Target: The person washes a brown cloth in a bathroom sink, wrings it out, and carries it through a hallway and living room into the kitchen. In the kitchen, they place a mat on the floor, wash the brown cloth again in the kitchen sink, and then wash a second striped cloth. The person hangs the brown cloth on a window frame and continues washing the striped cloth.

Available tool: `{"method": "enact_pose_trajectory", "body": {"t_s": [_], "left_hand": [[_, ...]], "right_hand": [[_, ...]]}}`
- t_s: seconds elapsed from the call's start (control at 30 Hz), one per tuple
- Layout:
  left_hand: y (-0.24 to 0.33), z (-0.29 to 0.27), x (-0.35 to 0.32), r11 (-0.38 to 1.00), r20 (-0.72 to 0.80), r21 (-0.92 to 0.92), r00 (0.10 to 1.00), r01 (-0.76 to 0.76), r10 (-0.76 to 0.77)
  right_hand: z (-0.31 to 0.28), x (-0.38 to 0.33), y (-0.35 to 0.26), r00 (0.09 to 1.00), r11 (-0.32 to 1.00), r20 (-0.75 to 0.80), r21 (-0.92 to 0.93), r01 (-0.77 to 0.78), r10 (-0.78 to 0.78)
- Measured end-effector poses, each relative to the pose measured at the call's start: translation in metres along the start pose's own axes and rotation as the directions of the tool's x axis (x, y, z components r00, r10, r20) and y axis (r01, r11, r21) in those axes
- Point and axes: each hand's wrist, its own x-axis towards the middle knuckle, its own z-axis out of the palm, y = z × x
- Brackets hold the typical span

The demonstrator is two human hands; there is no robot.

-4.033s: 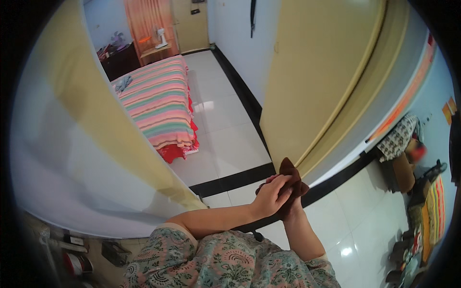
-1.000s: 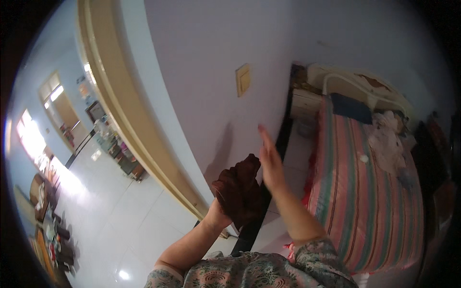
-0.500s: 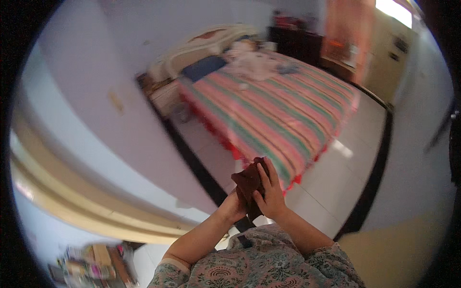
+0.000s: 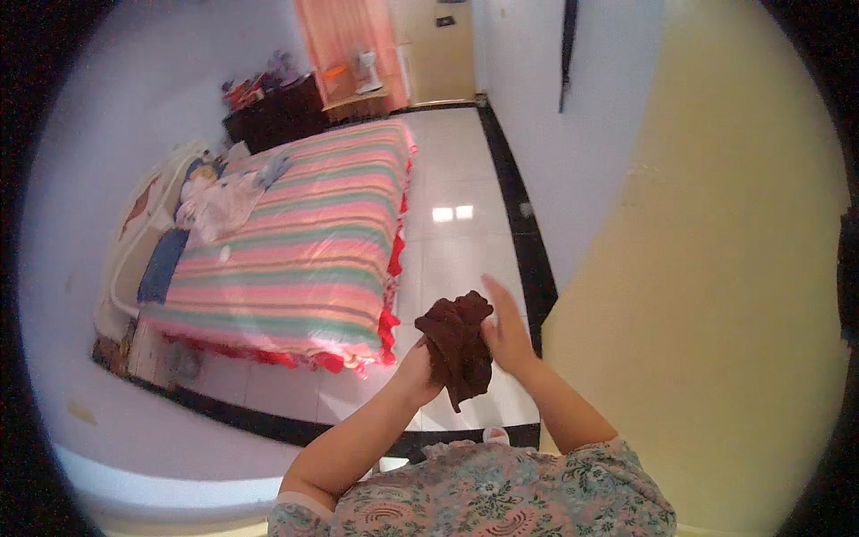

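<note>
A crumpled dark brown cloth (image 4: pixel 461 347) is bunched up in front of my body. My left hand (image 4: pixel 419 372) grips it from the left side, with most of its fingers hidden behind the fabric. On the other side, my right hand (image 4: pixel 510 333) has its fingers stretched out and slightly blurred. Its thumb is close against the cloth's edge; whether it touches the fabric I cannot tell. One corner of the cloth hangs down between my wrists.
A bed (image 4: pixel 295 242) with a striped cover and red frill stands to the left, holding a blue pillow (image 4: pixel 165 266) and pale clothing (image 4: pixel 219 206). White floor tiles (image 4: pixel 456 174) run beside it toward a door (image 4: pixel 436 54). A wall (image 4: pixel 707 268) rises at right.
My view has swung to the right, so the bed now lies left. The right hand's fingers, earlier laid on the brown cloth, have lifted off it and extended. The left hand keeps hold.
</note>
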Motion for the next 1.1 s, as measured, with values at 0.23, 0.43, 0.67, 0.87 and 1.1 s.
{"method": "enact_pose_trajectory", "body": {"t_s": [0.23, 0.43, 0.67, 0.87, 1.1], "left_hand": [[-0.02, 0.047, 0.091, 0.968, 0.055, -0.228, 0.994, 0.107, -0.097], [-0.03, 0.032, 0.111, 0.965, 0.014, -0.26, 1.0, 0.02, -0.017], [-0.018, 0.017, 0.101, 0.968, 0.084, -0.25, 0.996, -0.003, 0.025], [-0.009, 0.043, 0.082, 0.92, -0.076, 0.286, 0.951, -0.267, 0.3], [0.012, 0.015, 0.007, 0.889, -0.274, 0.373, 0.884, -0.266, 0.379]], "right_hand": [[-0.169, 0.098, 0.24, 0.774, 0.921, -0.538, 0.01, -0.39, 0.334], [-0.214, 0.146, 0.284, 0.713, 0.84, -0.546, -0.03, -0.542, 0.441], [-0.199, 0.162, 0.283, 0.67, 0.793, -0.493, 0.071, -0.606, 0.556], [-0.126, 0.162, 0.258, 0.789, 0.864, -0.488, -0.129, -0.488, 0.373], [-0.009, 0.15, 0.152, 0.881, 0.823, -0.127, -0.318, -0.471, 0.455]]}}
